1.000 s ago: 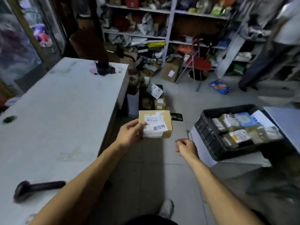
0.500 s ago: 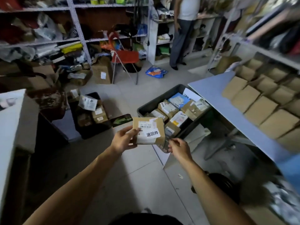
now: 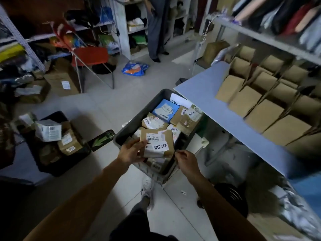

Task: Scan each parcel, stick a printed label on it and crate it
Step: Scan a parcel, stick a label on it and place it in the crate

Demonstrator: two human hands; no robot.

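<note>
Parcel in hand, a small brown cardboard box with a white barcode slip and a white printed return label stuck across its top, now hangs over the near end of the dark grey plastic crate; a second ago we held it out over bare floor beside the long white table, with the crate well off to our right. We have turned toward the crate and carried the box with us. Our left hand grips the box by its left edge, thumb on top and fingers beneath. Our right hand sits just beside the box's right edge, fingers curled and holding nothing that we can make out. Inside the crate lie other labelled parcels, among them a blue square box toward the far end, next to the pale blue shelf board. With the label already on, we judge that scanning and labelling are finished for this box and only lowering it in among the others remains
</note>
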